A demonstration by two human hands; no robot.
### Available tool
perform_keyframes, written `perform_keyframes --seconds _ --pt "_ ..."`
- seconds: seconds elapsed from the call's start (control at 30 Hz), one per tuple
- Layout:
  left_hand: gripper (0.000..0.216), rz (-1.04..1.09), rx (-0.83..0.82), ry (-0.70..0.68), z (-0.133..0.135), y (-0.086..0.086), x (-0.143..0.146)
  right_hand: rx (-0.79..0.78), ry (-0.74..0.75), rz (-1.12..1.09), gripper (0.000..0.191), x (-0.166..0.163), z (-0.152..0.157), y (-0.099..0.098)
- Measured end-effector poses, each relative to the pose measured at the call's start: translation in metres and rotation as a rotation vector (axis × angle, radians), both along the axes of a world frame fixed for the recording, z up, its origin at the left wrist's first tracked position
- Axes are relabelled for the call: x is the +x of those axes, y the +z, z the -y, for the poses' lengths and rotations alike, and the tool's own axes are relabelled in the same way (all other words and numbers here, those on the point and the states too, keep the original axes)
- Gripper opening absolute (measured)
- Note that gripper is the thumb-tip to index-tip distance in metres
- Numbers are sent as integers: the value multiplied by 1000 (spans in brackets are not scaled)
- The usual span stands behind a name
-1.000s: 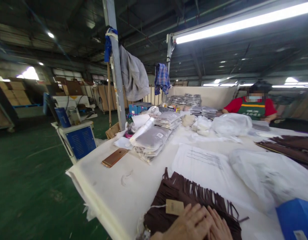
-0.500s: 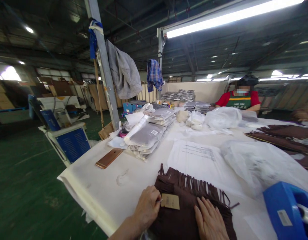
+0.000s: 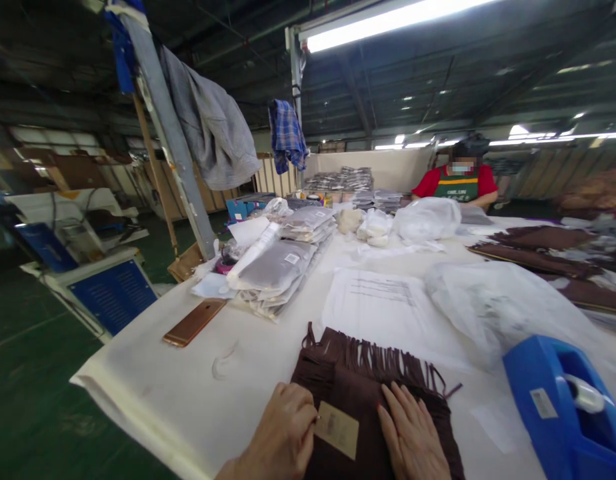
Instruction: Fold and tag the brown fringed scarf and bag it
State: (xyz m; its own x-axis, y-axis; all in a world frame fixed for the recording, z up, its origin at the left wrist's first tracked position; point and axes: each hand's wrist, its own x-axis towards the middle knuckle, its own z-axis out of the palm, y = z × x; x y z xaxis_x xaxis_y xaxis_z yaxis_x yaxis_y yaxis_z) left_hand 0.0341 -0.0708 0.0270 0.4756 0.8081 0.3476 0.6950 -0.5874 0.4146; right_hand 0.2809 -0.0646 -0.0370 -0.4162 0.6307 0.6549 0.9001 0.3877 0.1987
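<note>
Our left hand (image 3: 283,437) has its grip pinched together on the string of the paper tag (image 3: 337,429), at the bottom centre of the frame. Our right hand (image 3: 413,437) lies flat with fingers apart on the brown fringed scarf (image 3: 368,380), which rests on the white table (image 3: 188,393). A blue tape dispenser (image 3: 563,407) stands at lower right, a phone (image 3: 194,322) at centre left.

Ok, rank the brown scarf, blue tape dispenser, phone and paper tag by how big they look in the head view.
1. Brown scarf, widest.
2. Blue tape dispenser, though it is near the camera, so its real size is unsure.
3. Phone.
4. Paper tag, pinched by the left hand.
</note>
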Motion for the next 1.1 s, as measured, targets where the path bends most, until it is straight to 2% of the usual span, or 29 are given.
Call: perform_keyframes --seconds 0.03,0.1,0.17,0.23,0.27,0.33,0.43,0.57,0.63,0.7,0.83,0.93,1.0,1.1 --pt "19 54 7 17 -3 3 -4 -87 -9 -116 42 4 0 2" --pt "18 234 -60 145 -15 10 -14 -319 -70 -444 43 17 2 12" --pt "17 516 -329 370 -34 14 -24 -522 -176 -816 49 39 3 26" --pt "19 761 -702 545 -57 13 -30 -648 -307 -1170 56 66 3 38" --pt "21 843 -875 574 -69 12 -32 -715 -348 -1343 58 79 3 42" --pt "28 916 -1139 527 -90 8 -34 -909 -369 -1700 51 99 1 46" --pt "38 932 -1429 377 -113 2 -33 -1263 -240 -2112 29 110 -7 46" --pt "45 939 -1639 281 -130 -6 -23 -1622 56 -2224 22 97 -26 51" --pt "47 965 -1728 213 -134 -7 -14 -1732 244 -2238 22 88 -37 56" --pt "43 1009 -1812 98 -138 -6 -4 -1806 368 -2228 24 80 -47 60" --pt "42 963 -1966 -133 -151 -5 10 -1901 290 -2112 33 73 -61 57" --pt "45 799 -2055 -160 -166 -12 17 -1981 293 -1997 40 71 -68 51" --pt "48 676 -2116 -165 -175 -19 25 -2019 318 -2002 42 69 -73 49" --pt "59 643 -2114 -242 -182 -25 43 -2002 353 -1991 40 67 -82 52"
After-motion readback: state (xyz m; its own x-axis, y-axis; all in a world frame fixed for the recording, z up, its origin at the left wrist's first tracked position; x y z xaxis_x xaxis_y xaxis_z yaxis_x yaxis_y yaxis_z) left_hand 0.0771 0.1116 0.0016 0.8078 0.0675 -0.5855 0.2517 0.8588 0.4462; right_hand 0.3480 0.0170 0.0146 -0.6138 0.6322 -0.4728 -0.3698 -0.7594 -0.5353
